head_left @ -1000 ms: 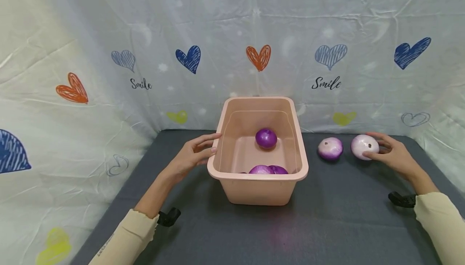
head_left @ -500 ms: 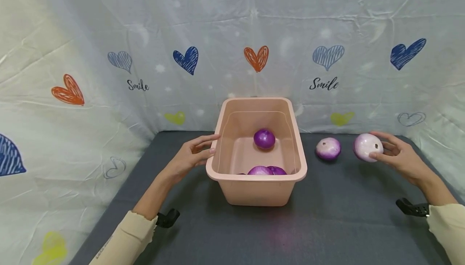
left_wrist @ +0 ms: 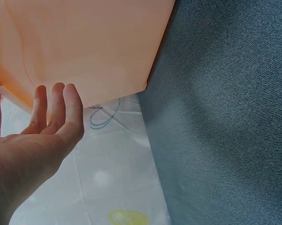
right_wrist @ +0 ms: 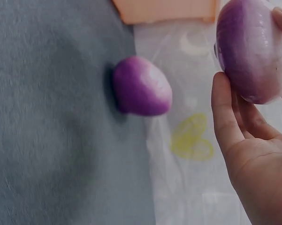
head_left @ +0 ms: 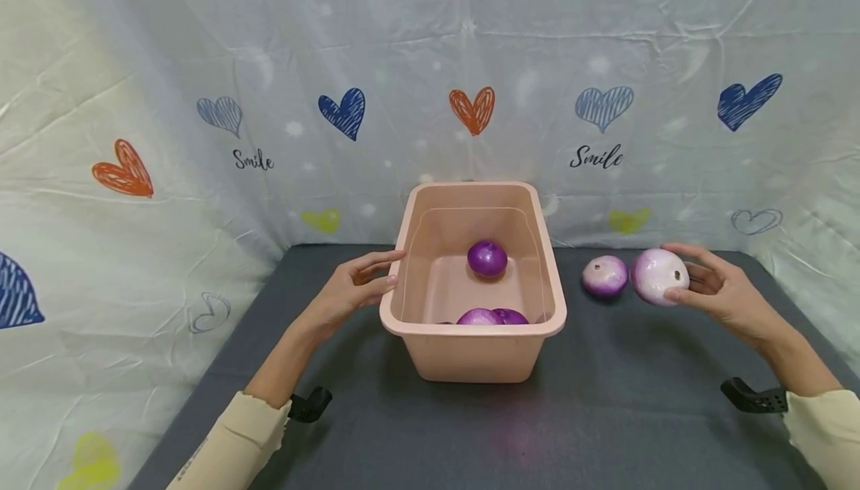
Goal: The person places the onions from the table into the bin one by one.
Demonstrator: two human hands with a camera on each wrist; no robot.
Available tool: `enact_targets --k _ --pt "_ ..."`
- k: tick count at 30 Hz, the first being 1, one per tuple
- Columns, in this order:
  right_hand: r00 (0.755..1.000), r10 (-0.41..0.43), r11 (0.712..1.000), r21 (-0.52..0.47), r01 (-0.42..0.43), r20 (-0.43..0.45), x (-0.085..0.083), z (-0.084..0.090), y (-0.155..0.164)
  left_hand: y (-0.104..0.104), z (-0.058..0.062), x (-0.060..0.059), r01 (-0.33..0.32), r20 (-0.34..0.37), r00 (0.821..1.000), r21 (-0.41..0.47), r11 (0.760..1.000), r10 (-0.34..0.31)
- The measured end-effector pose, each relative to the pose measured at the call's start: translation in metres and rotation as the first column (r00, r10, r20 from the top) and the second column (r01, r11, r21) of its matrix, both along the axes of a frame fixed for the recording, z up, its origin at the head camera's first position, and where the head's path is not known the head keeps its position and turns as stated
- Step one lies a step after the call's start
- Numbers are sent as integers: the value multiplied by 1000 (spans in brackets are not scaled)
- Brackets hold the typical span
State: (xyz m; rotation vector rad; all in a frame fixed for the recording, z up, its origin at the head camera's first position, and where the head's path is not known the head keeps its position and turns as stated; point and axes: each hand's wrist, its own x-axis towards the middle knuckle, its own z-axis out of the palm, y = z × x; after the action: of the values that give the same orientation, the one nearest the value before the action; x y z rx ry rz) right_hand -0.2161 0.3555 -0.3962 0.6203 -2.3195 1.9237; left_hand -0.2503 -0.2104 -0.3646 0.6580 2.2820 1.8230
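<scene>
— What sits left of the pink tub (head_left: 473,355)?

— The left hand (head_left: 352,292), fingers straight and relaxed, their tips against the tub's left wall just under the rim. It grasps nothing (the wrist view shows the palm bare and open beside the wall).

— And inside the tub?

— One purple onion (head_left: 487,258) lies toward the far end; two more (head_left: 492,317) lie against the near wall, touching each other.

— To the right of the tub?

— A pale onion on the mat (head_left: 604,275) rests near the tub's right side, on the dark grey mat (head_left: 605,415). Just beyond it, farther from the tub, the right hand (head_left: 722,297) grasps a lifted onion (head_left: 658,275), fingers and thumb curled around it. That onion hangs clear of the mat, almost touching the resting one in the head view.
</scene>
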Motion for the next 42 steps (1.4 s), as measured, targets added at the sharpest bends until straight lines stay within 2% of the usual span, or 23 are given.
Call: enact_targets --k 6,13,22,32,38,42 --pt "1000 9 999 -37 -9 -8 1 2 -13 0 0 0 -2 3 1000 -3 1000 2" --pt "996 82 991 -104 -85 -28 -2 6 -27 0 0 0 -8 8 1000 -1 1000 8" --pt "995 96 985 -144 -97 -16 -13 17 -48 -1 0 -1 -8 11 1000 1 1000 8" --pt "991 135 978 -159 -136 -18 -27 41 -76 0 -1 0 -16 27 999 7 1000 16" --pt "981 189 959 -204 -196 -52 -33 53 -94 -1 1 1 -26 36 999 -3 1000 26" --pt "974 211 957 -186 -222 -79 -39 56 -107 -1 0 0 -26 36 999 -9 1000 26"
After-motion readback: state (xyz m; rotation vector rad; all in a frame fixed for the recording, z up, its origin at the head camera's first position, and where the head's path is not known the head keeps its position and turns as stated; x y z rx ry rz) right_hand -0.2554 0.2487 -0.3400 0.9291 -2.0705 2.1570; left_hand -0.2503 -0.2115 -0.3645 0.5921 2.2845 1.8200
